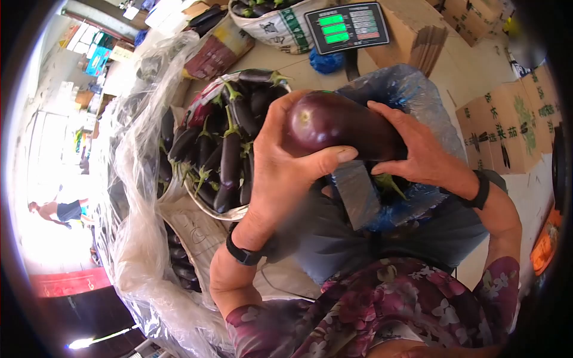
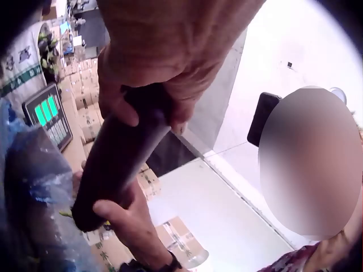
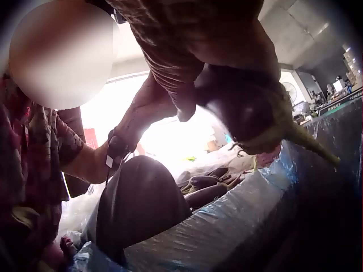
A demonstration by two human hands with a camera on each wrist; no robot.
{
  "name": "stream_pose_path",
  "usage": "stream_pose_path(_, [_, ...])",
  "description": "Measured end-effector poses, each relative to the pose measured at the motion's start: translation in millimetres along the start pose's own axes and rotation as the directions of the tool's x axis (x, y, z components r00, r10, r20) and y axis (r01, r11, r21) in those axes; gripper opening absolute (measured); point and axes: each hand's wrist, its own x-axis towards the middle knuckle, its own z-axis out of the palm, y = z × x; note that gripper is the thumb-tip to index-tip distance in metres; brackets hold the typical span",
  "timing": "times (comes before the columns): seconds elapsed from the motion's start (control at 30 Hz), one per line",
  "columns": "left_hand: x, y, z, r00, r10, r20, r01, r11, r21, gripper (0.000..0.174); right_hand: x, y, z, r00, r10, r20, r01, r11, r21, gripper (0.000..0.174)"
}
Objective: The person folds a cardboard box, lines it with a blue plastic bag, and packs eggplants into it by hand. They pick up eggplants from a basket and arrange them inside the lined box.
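With both hands up, the person has one big eggplant (image 1: pixel 353 126) lifted over the lap and the near-left edge of the blue plastic liner (image 1: pixel 446 122); not resting on anything below. Left hand (image 1: pixel 276 149) on its round end: fingers curled round the far side, thumb along the near side, opened about as wide as the fruit. Right hand (image 1: pixel 425 146) on the stem end: thumb near side, fingers far side, same wide grip. Both in contact. Right wrist view shows the green stem (image 3: pixel 316 148) sticking out past the right hand, above the liner.

Head view, big eggplant as clock centre:
- 12: scale display (image 1: pixel 347 28), green readouts lit, digits too small to read. Crumpled blue plastic (image 1: pixel 326 61) just below it.
- 1: folded cardboard (image 1: pixel 412 36).
- 2 to 5: blue plastic liner, spread open.
- 3: printed cardboard box (image 1: pixel 507 122), well apart.
- 6: grey trousers (image 1: pixel 418 241), floral top (image 1: pixel 382 298).
- 9: round bag (image 1: pixel 200 200) packed with smaller eggplants (image 1: pixel 230 158), stems pointing various ways. Bag sits just beside the left hand.
- 8 to 10: clear plastic sheet (image 1: pixel 134 221), bunched up.
- 10: red and yellow sack (image 1: pixel 219 52).
- 11: white sack (image 1: pixel 274 27) with green stripe, eggplants in top.
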Motion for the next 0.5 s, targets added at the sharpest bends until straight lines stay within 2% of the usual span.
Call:
stream_pose_path(0.07, [-1.3,-3.0,12.2,0.998,-0.005,0.062,0.013,0.992,-0.128,0.077,-9.6,4.8,-0.2,0.999,0.044,-0.016,-0.043,0.998,0.040,0.094])
stream_pose_path(0.1, [-1.9,-4.5,17.1,0.998,0.000,0.069,0.009,0.991,-0.137,0.077,-12.9,10.7,-3.2,0.997,0.075,0.028,-0.077,0.992,0.095,0.092])
stream_pose_path(0.17, [-3.9,-7.3,25.9,0.989,-0.051,0.139,0.091,0.950,-0.298,0.080,-15.3,18.8,-10.8,0.992,0.102,0.072,-0.111,0.984,0.138,0.090])
stream_pose_path(0.23, [-6.8,-19.2,32.7,0.986,-0.036,0.166,0.079,0.962,-0.261,0.081,-19.7,28.2,-19.2,0.966,0.112,0.233,-0.174,0.948,0.267,0.086])
stream_pose_path(0.27, [-9.7,-20.9,37.3,0.985,-0.070,0.156,0.113,0.950,-0.291,0.080,-22.2,32.3,-22.1,0.965,0.124,0.233,-0.184,0.949,0.257,0.086])
stream_pose_path(0.3, [-12.0,-22.9,40.8,0.983,-0.107,0.146,0.149,0.936,-0.319,0.078,-24.2,36.7,-23.5,0.941,0.144,0.305,-0.245,0.913,0.326,0.086])
stream_pose_path(0.33, [-12.5,-25.9,43.0,0.983,-0.111,0.149,0.155,0.933,-0.324,0.078,-26.1,40.8,-23.7,0.913,0.153,0.377,-0.307,0.868,0.391,0.086])
stream_pose_path(0.37, [-12.8,-28.3,43.3,0.978,-0.096,0.183,0.153,0.931,-0.330,0.077,-29.0,42.5,-23.2,0.911,0.159,0.381,-0.314,0.866,0.390,0.086])
stream_pose_path(0.43, [-15.1,-29.6,45.0,0.973,-0.079,0.218,0.152,0.928,-0.341,0.076,-32.8,44.6,-24.5,0.853,0.196,0.483,-0.491,0.617,0.615,0.089])
stream_pose_path(0.47, [-16.6,-29.0,46.5,0.970,-0.087,0.228,0.166,0.920,-0.356,0.075,-32.2,43.1,-27.9,0.851,0.203,0.484,-0.495,0.618,0.611,0.089])
stream_pose_path(0.5, [-17.8,-28.7,47.4,0.967,-0.092,0.237,0.178,0.911,-0.371,0.075,-30.1,39.7,-32.7,0.802,0.188,0.567,-0.565,0.546,0.619,0.091])
